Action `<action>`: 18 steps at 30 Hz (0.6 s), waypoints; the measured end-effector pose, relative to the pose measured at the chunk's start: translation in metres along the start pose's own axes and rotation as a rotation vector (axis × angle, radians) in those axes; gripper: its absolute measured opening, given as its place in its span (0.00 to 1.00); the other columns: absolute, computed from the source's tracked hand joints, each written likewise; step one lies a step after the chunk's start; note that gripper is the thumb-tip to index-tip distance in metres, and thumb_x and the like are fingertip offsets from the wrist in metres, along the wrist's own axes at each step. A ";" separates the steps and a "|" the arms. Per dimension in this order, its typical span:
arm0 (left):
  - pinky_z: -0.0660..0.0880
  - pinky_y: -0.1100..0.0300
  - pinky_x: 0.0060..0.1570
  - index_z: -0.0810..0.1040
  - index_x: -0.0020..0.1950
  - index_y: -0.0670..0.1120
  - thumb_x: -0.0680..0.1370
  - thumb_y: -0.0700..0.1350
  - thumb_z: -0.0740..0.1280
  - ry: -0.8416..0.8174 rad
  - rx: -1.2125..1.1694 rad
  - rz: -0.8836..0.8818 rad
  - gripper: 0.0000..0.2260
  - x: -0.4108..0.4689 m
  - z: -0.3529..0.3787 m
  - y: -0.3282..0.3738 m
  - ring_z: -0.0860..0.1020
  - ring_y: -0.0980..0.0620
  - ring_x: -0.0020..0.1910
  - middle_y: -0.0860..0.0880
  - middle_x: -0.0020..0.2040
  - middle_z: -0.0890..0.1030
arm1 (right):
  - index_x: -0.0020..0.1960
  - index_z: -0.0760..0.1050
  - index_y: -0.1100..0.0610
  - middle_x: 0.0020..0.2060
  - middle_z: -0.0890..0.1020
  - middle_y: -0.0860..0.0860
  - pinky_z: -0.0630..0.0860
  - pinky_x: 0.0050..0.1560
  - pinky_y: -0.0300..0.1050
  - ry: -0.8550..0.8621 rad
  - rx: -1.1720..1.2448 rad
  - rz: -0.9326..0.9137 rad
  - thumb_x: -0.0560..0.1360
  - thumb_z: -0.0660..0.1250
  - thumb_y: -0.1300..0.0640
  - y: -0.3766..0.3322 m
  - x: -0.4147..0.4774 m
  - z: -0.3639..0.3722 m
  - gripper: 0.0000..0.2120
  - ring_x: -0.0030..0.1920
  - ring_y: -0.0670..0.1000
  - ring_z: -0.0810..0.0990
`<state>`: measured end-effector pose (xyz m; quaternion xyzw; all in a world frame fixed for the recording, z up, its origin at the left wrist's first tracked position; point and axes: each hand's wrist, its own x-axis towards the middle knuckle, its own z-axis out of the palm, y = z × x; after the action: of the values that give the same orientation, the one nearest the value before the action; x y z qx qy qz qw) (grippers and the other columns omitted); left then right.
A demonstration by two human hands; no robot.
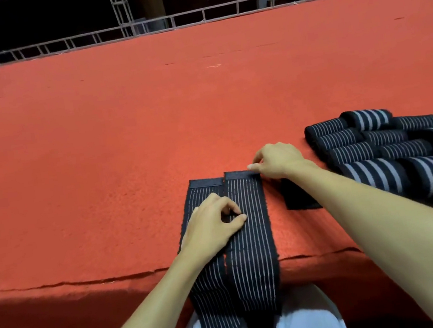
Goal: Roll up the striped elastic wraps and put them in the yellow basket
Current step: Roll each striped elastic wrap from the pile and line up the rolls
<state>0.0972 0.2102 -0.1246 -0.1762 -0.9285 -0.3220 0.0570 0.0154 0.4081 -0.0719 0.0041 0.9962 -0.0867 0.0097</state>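
Red felt tabletop [125, 148], flat pinstriped elastic wraps [250, 242], rolled cylinders [344, 137] beside.

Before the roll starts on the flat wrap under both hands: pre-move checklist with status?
1. Far end gripped: ok. The right hand pinches the far corner of the right-side black pin-striped elastic wrap.
2. Mid-strip held: ok. The left hand pinches it.
3. Strip flat: ok, but its near end hangs over the edge of the red felt table.
4. Neighbour clear: not ok. The second flat striped wrap lies tight alongside, under the left hand.
5. Pile of rolled striped wraps out of the way: ok, apart on the right.
6. Yellow basket located: cannot tell, not in view.
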 end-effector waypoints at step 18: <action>0.75 0.47 0.62 0.75 0.59 0.47 0.71 0.53 0.76 -0.126 -0.542 -0.235 0.20 -0.001 -0.035 0.030 0.80 0.52 0.54 0.50 0.55 0.82 | 0.41 0.75 0.58 0.32 0.77 0.51 0.71 0.31 0.43 0.207 0.895 -0.368 0.75 0.69 0.64 -0.033 -0.078 -0.073 0.06 0.30 0.51 0.74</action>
<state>0.1083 0.2101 -0.0802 -0.0958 -0.8245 -0.5508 -0.0875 0.0921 0.3880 0.0069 -0.1595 0.8411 -0.5055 -0.1074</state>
